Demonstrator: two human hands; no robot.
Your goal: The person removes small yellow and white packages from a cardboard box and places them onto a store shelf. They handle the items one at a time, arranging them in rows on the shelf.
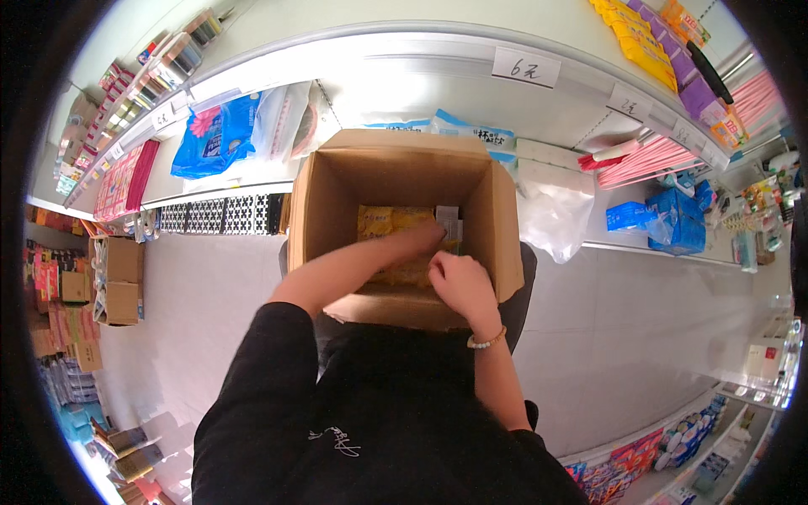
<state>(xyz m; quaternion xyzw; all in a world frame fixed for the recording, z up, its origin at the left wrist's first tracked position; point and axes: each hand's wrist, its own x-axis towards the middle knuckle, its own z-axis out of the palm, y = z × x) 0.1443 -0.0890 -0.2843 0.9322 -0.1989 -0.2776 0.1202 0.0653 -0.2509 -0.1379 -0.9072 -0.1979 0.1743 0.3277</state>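
Observation:
An open cardboard box [394, 151] stands before me with its flaps folded outward. Yellow printed packets [377, 221] cover much of its bottom, with small whitish packs [448, 218] at their right. My left hand [424, 238] reaches deep into the box, over the yellow packets near the whitish packs; its fingers are too dark to make out. My right hand [462, 281] is bent inward just inside the near right part of the box, close to my left hand, with its fingers curled. Whether either hand grips a packet cannot be told. A beaded bracelet [487, 341] circles my right wrist.
Behind the box runs a white shelf [391, 60] with price cards. It bears a blue package [218, 136], clear plastic bags [555, 211], pink-handled rods [650, 161] and a blue carton [678, 221]. Another cardboard box [123, 281] stands on the floor at left. Stocked shelves line the lower right.

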